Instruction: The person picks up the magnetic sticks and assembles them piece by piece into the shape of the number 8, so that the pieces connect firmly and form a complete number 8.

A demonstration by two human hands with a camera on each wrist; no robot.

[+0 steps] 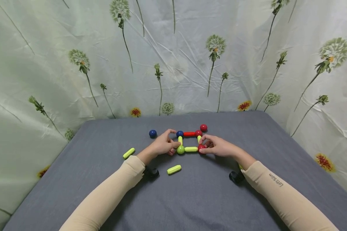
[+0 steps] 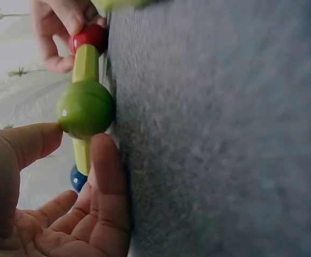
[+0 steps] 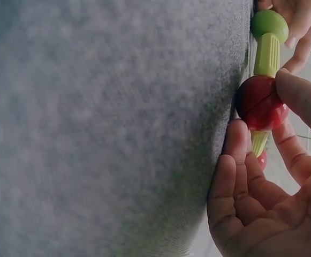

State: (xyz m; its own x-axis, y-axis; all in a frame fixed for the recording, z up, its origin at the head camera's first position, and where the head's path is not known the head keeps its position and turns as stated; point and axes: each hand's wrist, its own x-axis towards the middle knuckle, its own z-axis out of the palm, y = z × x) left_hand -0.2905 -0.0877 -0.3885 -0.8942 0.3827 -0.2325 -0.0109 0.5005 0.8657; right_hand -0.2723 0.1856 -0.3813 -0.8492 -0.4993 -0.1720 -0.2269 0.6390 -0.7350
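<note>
A small square of magnetic balls and rods lies on the grey cloth. At its near left corner my left hand (image 1: pixel 162 144) pinches the green ball (image 2: pixel 85 110) between thumb and a finger, other fingers spread toward the blue ball (image 1: pixel 180 134) at the far left corner. My right hand (image 1: pixel 221 147) holds the near right red ball (image 3: pixel 261 103) between thumb and fingers. A yellow-green rod (image 1: pixel 191 149) joins these two balls. Another yellow-green rod (image 1: pixel 180 140) forms the left side; the right-side rod is partly covered. A red rod (image 1: pixel 189 134) spans the back to another red ball (image 1: pixel 198 133).
A loose red ball (image 1: pixel 203 128) sits just behind the far right corner. To the left are a loose blue ball (image 1: pixel 152 133) and a yellow-green rod (image 1: pixel 129 153); a further loose rod (image 1: pixel 174 169) lies in front. A flowered curtain (image 1: pixel 173 64) hangs behind the table.
</note>
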